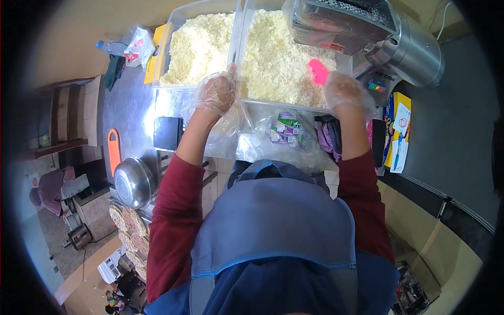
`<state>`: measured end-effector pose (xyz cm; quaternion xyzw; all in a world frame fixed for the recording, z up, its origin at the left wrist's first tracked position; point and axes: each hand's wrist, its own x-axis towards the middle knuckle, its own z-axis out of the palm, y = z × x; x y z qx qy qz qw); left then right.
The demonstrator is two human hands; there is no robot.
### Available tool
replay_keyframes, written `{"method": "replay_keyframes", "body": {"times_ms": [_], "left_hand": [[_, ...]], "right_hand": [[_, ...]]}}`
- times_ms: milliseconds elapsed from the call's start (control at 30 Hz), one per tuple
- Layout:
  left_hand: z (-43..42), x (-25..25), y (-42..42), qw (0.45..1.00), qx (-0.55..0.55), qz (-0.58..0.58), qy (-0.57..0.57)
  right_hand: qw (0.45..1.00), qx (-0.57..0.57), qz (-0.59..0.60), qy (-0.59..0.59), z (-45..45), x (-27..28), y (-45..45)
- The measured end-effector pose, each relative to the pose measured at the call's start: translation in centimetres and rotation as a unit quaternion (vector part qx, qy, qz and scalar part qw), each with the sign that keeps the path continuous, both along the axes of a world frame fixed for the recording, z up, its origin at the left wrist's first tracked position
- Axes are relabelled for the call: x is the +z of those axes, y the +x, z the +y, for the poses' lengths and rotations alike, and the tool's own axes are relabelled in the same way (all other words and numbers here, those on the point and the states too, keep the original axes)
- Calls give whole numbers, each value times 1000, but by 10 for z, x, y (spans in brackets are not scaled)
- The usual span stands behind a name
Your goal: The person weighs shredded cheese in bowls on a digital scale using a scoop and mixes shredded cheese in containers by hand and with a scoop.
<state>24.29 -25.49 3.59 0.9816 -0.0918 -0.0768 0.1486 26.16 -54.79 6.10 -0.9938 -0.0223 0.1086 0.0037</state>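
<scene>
Two clear plastic tubs stand side by side at the top, the left tub (164, 50) and the right tub (350, 64), both holding pale yellow, crumbly grated stuff (273, 63). My left hand (218, 93), in a clear plastic glove, is closed at the near rim where the tubs meet; what its fingers hold, if anything, is hidden. My right hand (344, 92), also gloved, is closed at the right tub's near right corner. A pink scraper (318, 71) sticks out from it over the grated stuff.
A metal grating machine (409, 52) overhangs the right tub. Purple packets (286, 127) lie under clear plastic before me. At left are a black box (168, 133), an orange-handled tool (114, 149), a steel bowl (135, 182) and a bottle (113, 47). Another person (55, 189) bends far left.
</scene>
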Motion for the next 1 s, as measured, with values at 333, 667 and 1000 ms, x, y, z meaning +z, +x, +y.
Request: {"method": "replay_keyframes", "body": {"times_ms": [333,667,1000], "left_hand": [[11,-11,6,993,-100,-46,51],[18,1,14,996,-79,43,-28],[-12,-44,122,979,4,-89,-182]], "right_hand": [[903,56,178,388,23,-128,55],[981,-47,-103,156,41,-24,2],[976,-176,-1,131,37,-16,1]]}}
